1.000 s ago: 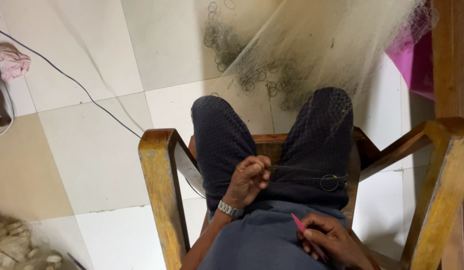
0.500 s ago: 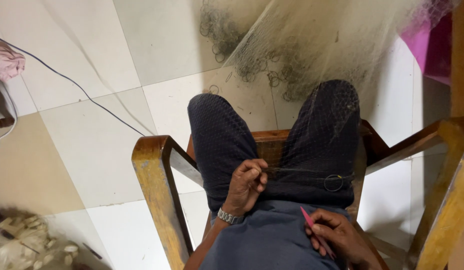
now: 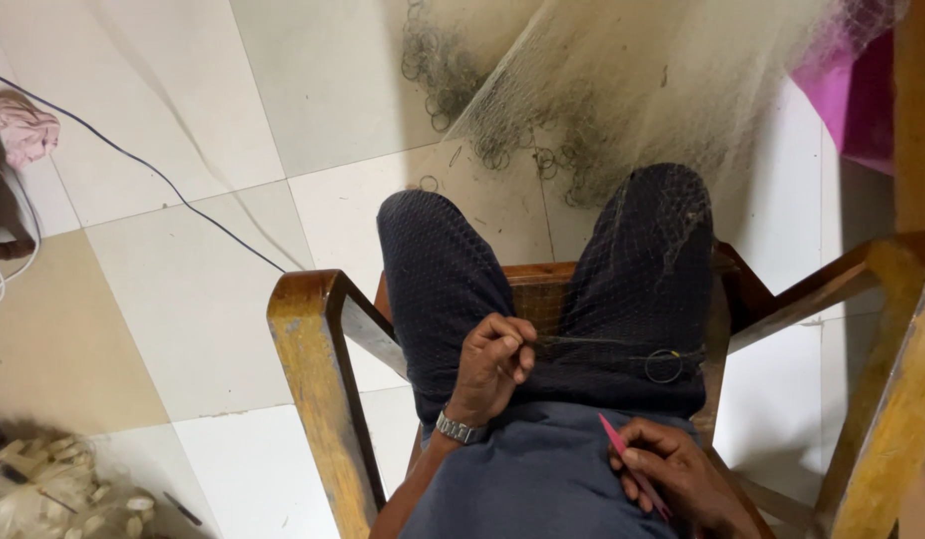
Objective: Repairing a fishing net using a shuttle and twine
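I sit in a wooden chair with a fine fishing net draped over my knees and spilling onto the tiled floor. My left hand pinches a gathered edge of the net over my lap; a metal watch is on that wrist. A small metal ring hangs on that taut edge to the right of the fingers. My right hand rests low against my shirt and grips a thin pink netting needle, its tip pointing up towards the net edge.
Several small rings lie on the net's hem on the floor ahead. A dark cable crosses the tiles at left. A pink cloth lies far left, a magenta container at right, pale clutter bottom left.
The view has shifted slightly. My left hand keeps its pinch on the net edge, and my right hand with the pink needle stays low at my lap.
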